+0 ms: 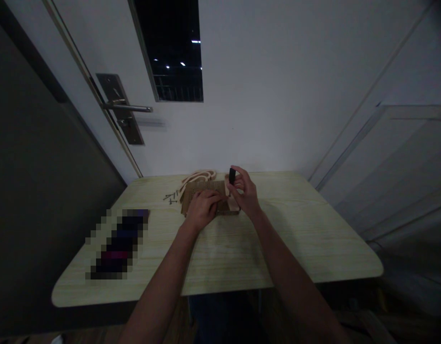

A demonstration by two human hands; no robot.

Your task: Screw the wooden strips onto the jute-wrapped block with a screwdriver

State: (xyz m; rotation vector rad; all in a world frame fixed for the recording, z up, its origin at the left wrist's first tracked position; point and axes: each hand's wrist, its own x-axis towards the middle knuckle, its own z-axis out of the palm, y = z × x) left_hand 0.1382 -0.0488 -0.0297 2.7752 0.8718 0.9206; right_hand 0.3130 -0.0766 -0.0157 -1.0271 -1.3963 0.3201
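Right hand [248,193] pinches black handle [232,175]; whether dim left hand [203,207] grips, I cannot tell.

The hands [203,208] and forearms [287,260] are bare; dark blue trousers [222,320] show below, their finer details lost in shadow.

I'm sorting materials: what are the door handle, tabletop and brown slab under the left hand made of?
Door handle: likely metal, shiny, with bright highlights. Tabletop: perhaps laminate, smooth, with streaky woodgrain. Brown slab: possibly cardboard, matte, tan; dimness leaves doubt.
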